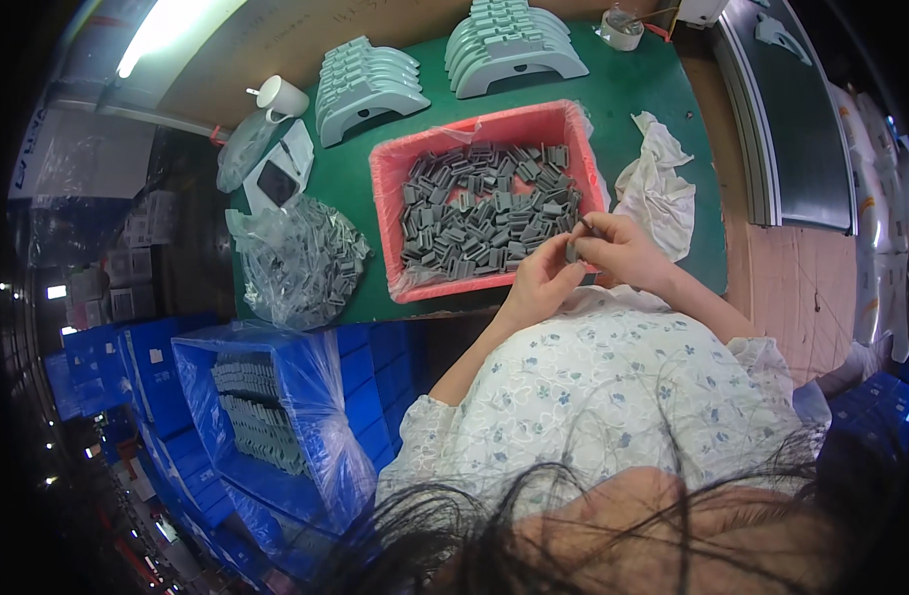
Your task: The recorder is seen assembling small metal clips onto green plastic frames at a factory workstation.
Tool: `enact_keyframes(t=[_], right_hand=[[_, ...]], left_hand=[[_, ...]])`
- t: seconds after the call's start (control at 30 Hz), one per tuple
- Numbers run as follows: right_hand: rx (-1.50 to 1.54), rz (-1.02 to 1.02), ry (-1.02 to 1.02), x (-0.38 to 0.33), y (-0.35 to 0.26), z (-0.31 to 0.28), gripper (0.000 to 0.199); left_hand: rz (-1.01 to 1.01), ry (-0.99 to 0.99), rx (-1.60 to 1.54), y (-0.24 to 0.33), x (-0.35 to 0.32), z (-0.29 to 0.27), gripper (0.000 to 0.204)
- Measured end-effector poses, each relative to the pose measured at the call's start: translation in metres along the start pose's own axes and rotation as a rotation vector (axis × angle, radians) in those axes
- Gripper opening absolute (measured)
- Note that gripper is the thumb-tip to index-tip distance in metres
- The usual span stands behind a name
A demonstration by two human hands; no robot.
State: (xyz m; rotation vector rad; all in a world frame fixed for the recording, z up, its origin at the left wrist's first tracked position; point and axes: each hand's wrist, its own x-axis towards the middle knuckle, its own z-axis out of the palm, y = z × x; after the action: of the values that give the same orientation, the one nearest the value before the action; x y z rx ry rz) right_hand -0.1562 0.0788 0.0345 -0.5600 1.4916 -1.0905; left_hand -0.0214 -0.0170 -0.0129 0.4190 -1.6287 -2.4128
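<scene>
Grey part [572,254] in the fingertips of left hand [542,282] and right hand [623,250], together at the bin's [456,289] near right corner.

I hold my left hand [542,286] and right hand [621,250] close together, just right of the frame's centre. My left forearm [474,359] slants up and rightward from below the middle; my right forearm [710,307] comes in up and leftward from the right. My right hand sits slightly higher, fingers bent and pointing left, their tips pinched together. My left thumb and fingers curl toward them, also in a pinch. Both forearms are bare.
</scene>
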Motion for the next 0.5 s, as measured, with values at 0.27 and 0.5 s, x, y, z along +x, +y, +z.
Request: enact_keyframes(t=[0.27, 0.5], right_hand=[[0.066, -0.054, -0.054, -0.01, 0.021, -0.021, 0.02], [-0.187, -0.254, -0.03, -0.023, 0.014, -0.008, 0.028]], left_hand=[[-0.135, -0.019, -0.155, -0.012, -0.004, -0.002, 0.051], [-0.179, -0.031, -0.174, -0.003, -0.002, 0.004, 0.033]])
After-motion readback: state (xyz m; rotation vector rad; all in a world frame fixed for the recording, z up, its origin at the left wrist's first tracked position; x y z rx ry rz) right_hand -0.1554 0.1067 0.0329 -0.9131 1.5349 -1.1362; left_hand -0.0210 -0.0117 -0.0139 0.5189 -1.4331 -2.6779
